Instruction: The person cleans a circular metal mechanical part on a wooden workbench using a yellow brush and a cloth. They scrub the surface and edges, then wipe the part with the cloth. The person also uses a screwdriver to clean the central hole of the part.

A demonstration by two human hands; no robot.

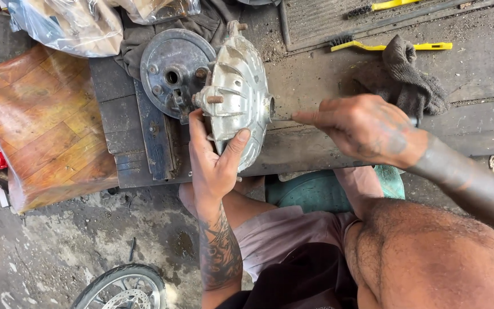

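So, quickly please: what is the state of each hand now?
Left hand: closed on the silver hub cover, held upright.
Right hand: fingers pinched at the cover's edge; what it holds cannot be told.

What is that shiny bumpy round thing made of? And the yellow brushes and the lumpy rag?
The finned round cover in the left hand looks like cast metal, probably aluminium: dull silver, ribbed, grimy. The yellow brushes seem to have plastic handles, glossy and bright, with dark bristles. The grey rag looks like knitted cloth, soft and crumpled.
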